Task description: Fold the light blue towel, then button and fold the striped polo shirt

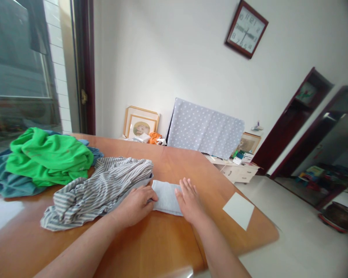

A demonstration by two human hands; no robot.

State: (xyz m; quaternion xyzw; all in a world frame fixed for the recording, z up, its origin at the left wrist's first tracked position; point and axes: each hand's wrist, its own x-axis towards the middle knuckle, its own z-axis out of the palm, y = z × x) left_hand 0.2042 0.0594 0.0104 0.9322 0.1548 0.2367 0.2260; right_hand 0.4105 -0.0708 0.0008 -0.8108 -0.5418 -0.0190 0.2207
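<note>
A light grey-blue folded cloth (166, 197) lies flat on the wooden table in front of me, shaped into a neat small rectangle. At its left end, my left hand (137, 204) has its fingers curled closed on the edge; the fingertips are partly hidden. My right hand (190, 202) presses on the opposite end, palm down, with fingers stretched out. Just left of my left hand is a crumpled grey-and-white striped garment (101, 193), with a plain grey edge showing along its near side.
A bright green garment (49, 154) is heaped over blue-teal clothing (14, 175) at the table's left. A white square (239, 210) lies near the right edge of the table (220, 235). Beyond stand a polka-dot covered object (205, 127), framed pictures (140, 125) and a white cabinet (239, 173).
</note>
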